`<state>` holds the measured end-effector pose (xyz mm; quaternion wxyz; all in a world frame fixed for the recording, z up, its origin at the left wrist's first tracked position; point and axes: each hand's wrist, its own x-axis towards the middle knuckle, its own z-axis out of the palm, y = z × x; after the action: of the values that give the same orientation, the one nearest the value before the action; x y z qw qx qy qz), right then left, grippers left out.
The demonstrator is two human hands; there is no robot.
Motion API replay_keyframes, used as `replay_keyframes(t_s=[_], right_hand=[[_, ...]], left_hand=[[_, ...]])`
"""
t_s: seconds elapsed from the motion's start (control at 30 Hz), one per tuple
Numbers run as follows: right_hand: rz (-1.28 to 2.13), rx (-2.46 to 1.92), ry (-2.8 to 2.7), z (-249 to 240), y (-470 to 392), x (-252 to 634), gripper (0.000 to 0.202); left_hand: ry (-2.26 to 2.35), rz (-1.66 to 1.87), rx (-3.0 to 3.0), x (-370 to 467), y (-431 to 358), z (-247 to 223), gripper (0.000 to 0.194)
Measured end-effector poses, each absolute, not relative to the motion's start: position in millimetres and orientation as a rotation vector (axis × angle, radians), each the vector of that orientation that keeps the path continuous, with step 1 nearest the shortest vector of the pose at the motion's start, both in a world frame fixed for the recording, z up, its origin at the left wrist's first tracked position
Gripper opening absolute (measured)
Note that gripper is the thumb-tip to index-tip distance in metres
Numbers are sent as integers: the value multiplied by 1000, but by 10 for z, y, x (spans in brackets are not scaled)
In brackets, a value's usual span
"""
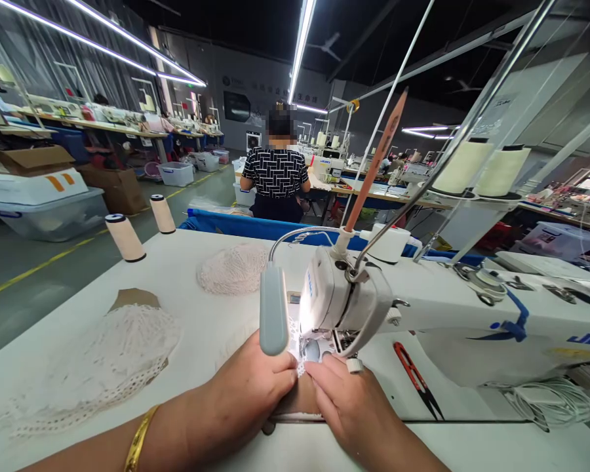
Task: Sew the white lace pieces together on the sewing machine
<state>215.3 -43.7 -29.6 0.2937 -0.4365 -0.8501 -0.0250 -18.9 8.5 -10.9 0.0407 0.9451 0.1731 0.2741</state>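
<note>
A white sewing machine stands before me, its lamp lighting the needle area. Just left of the presser foot, my left hand is closed, thumb and fingers pinching the edge of white lace fabric. My right hand pinches the same lace from the right, close to the foot. Below the lace, between both hands, lies a piece of brown card. The needle tip and part of the lace are hidden by the fingers and the machine head.
White lace pieces lie on the left of the table, with another lace pile behind. Two thread cones, one nearer, stand at the left edge. Red thread snips lie right of my hand. A person sits ahead.
</note>
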Motion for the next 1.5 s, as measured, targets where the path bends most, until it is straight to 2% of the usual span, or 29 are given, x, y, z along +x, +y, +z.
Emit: replay_keyframes(t_s=[0.3, 0.4, 0.53, 0.63, 0.77, 0.9, 1.03, 1.23, 1.33, 1.5], right_hand=[[-56, -1248, -2249, -219, -437, 2108, 33], [-68, -1235, -2254, -247, -421, 2116, 35], [-159, -1205, -2236, -286, -417, 2125, 35], [-154, -1081, -2225, -266, -431, 2085, 34], [-71, -807, -2331, -205, -433, 2013, 32], [58, -760, -2403, -181, -445, 2058, 32], [30, -1021, -2456, -136, -467, 2216, 13], [-337, -1364, -2272, -10, -338, 2513, 26], [-381, -1290, -2200, 14, -346, 2521, 25], [-167, -1055, -2320, -50, -491, 2272, 22]], left_hand=[[742, 899, 2724, -132, 206, -239, 31], [842, 900, 2701, -121, 210, -230, 28], [741, 847, 2807, -189, 199, -81, 20], [853, 830, 2796, -248, 207, 65, 20], [1037, 659, 2732, -309, 205, 238, 29], [950, 530, 2599, -349, 177, 299, 40], [853, 709, 2757, -333, 181, 257, 24], [748, 535, 2705, -250, 10, 198, 18], [673, 554, 2741, -211, -73, 156, 10], [538, 672, 2834, -181, -58, 83, 18]])
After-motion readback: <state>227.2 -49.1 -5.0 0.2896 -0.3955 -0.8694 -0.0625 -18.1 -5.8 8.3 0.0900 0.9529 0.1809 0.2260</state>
